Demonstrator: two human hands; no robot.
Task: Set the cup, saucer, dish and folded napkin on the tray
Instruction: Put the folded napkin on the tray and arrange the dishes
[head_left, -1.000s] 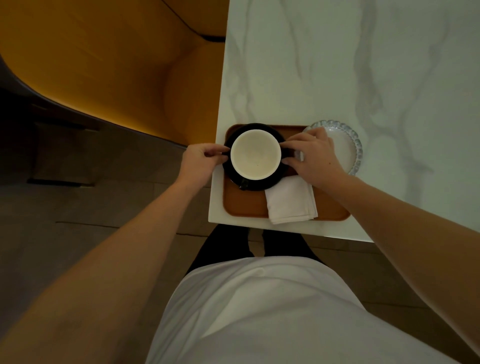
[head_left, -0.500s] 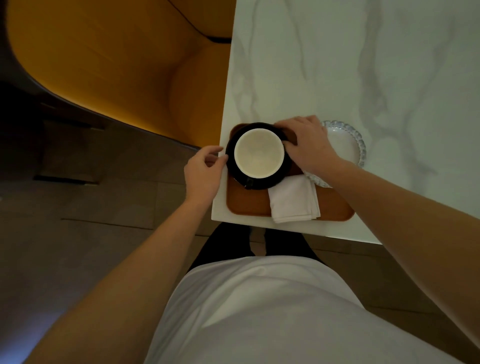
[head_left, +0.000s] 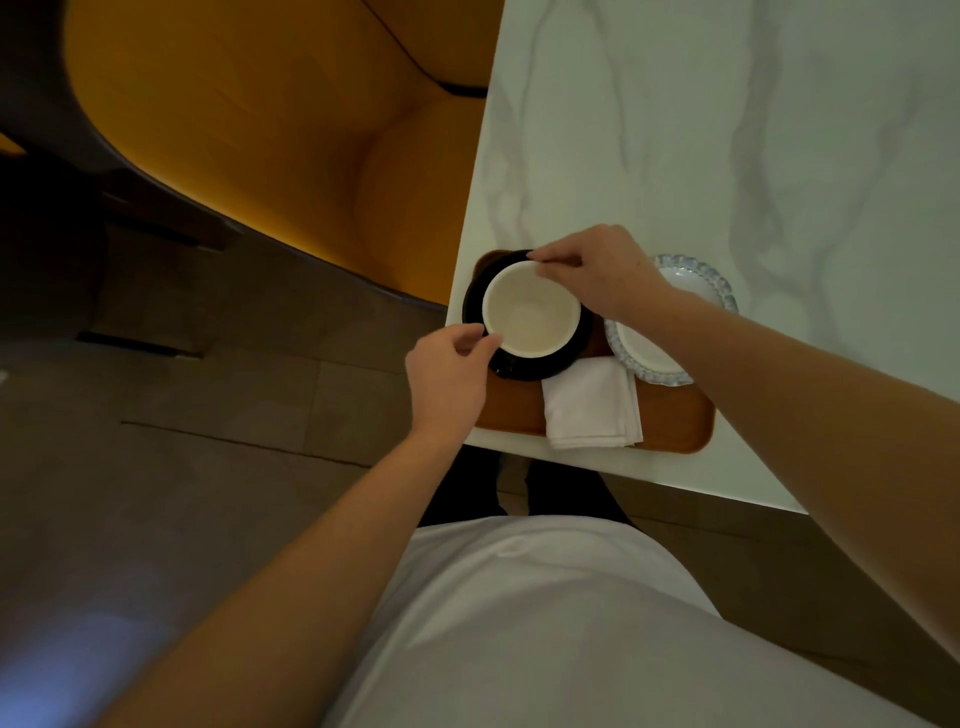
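A white cup (head_left: 531, 310) stands on a black saucer (head_left: 550, 364) at the left end of the brown tray (head_left: 675, 421). My right hand (head_left: 597, 270) reaches over from the right and pinches the cup's far rim. My left hand (head_left: 449, 371) is at the saucer's near left edge, its curled fingers touching the rim. A folded white napkin (head_left: 592, 408) lies on the tray just in front of the saucer. A clear scalloped glass dish (head_left: 675, 332) sits half on the tray's far right part, partly hidden by my right forearm.
The tray sits at the near left corner of a white marble table (head_left: 727, 130). An orange upholstered seat (head_left: 285, 130) stands left of the table. Dark tiled floor (head_left: 182, 415) lies below.
My right hand has moved from the cup's right side round to its far rim. My left hand has come back in against the saucer's near left edge.
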